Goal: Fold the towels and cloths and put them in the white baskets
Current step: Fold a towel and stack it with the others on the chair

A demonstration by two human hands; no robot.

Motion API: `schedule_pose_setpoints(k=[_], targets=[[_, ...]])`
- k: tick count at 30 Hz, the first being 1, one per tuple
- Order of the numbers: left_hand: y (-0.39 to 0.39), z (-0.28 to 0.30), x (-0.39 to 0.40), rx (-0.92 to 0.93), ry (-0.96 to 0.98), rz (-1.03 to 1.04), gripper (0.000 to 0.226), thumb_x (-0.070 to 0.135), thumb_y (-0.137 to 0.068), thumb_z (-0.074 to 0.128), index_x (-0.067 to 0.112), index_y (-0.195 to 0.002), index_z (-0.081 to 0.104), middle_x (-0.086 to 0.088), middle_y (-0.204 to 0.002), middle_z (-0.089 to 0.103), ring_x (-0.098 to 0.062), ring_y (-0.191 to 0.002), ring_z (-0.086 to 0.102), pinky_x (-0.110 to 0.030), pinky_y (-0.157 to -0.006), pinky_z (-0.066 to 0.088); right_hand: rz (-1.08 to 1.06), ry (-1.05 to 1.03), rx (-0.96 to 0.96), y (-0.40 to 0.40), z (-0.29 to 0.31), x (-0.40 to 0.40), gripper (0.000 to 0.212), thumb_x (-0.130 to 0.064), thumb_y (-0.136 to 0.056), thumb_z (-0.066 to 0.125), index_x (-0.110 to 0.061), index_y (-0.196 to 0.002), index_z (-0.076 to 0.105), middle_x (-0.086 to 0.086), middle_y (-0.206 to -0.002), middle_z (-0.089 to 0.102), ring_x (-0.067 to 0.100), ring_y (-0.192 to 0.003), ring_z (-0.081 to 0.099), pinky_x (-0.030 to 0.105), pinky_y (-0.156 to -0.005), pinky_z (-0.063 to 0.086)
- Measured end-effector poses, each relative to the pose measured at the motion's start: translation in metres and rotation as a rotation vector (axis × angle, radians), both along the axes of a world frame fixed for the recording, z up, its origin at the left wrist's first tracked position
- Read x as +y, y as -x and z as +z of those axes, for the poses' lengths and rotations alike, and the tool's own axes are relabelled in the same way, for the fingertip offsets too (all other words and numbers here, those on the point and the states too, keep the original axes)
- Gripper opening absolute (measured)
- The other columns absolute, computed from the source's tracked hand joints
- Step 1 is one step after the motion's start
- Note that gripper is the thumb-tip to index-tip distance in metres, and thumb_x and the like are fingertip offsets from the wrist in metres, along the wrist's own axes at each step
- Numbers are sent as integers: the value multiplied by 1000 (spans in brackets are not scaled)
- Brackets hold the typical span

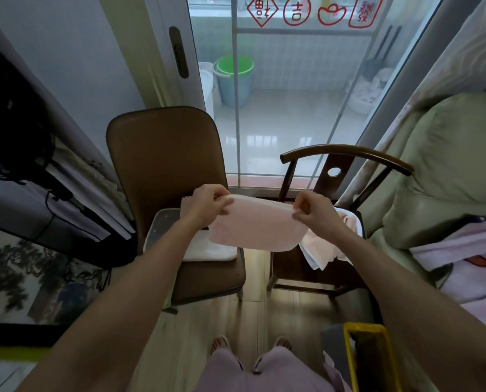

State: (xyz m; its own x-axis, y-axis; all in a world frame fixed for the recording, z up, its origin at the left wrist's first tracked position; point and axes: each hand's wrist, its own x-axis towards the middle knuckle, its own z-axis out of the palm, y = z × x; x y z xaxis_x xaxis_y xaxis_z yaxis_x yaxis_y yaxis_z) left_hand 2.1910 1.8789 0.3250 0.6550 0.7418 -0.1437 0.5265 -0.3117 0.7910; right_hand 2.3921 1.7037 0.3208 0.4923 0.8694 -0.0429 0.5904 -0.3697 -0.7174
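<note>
A pale pink towel [257, 226] hangs folded in the air between two chairs. My left hand [208, 206] pinches its upper left corner and my right hand [314, 209] pinches its upper right corner, stretching the top edge. Below my left hand a white basket [162, 222] stands on the brown padded chair [162, 154], with a folded white towel [210, 251] lying in it. On the dark wooden chair [346, 159] at the right sits another white basket [352, 219] with loose pink and white cloths [321, 250] spilling over its side.
A glass balcony door [278, 94] stands behind the chairs. A bed with green and patterned bedding [448, 171] fills the right side. A yellow-rimmed bin [369, 355] stands on the wooden floor near my feet. Dark equipment and a painting lean at the left.
</note>
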Motion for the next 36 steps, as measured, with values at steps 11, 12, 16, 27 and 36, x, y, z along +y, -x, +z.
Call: schedule_pose_setpoints(k=[11,12,16,27,36], targets=[[-12,-10,-17,125,93,-53,6,14,-91,65,9,-93,66,-2,-83,64,-11,-75,64,-14,-65,54,48,159,-256,0,-20,-13,18,-7,-93,50,-6,-96,67,6,-87,67,23,-85,61,36,-73,45],[-11,-12,-18,222,157,-186,5,15,-91,66,10,-90,66,-3,-83,65,-14,-77,66,-17,-69,56,133,294,-241,2,-22,-14,19,-7,-93,50,-6,-97,68,8,-90,68,27,-88,62,38,-75,47],[-9,-25,-11,239,187,-152,6,15,-91,64,10,-90,65,-6,-87,65,-17,-83,65,-29,-78,58,-25,304,-299,3,-29,-21,23,-10,-94,45,-13,-106,65,7,-93,68,29,-87,62,36,-79,45],[22,-64,-2,442,203,-453,18,21,-96,58,13,-110,65,2,-94,63,-9,-84,63,-23,-76,55,191,476,-7,26,-51,-25,25,-7,-96,43,-9,-112,61,7,-99,62,21,-89,56,29,-75,43],[41,-127,-10,486,283,-396,8,23,-91,65,17,-94,70,5,-83,66,-7,-76,61,-15,-59,42,261,626,16,48,-120,-28,19,-1,-92,50,-19,-91,51,-3,-78,54,18,-77,56,29,-66,47]])
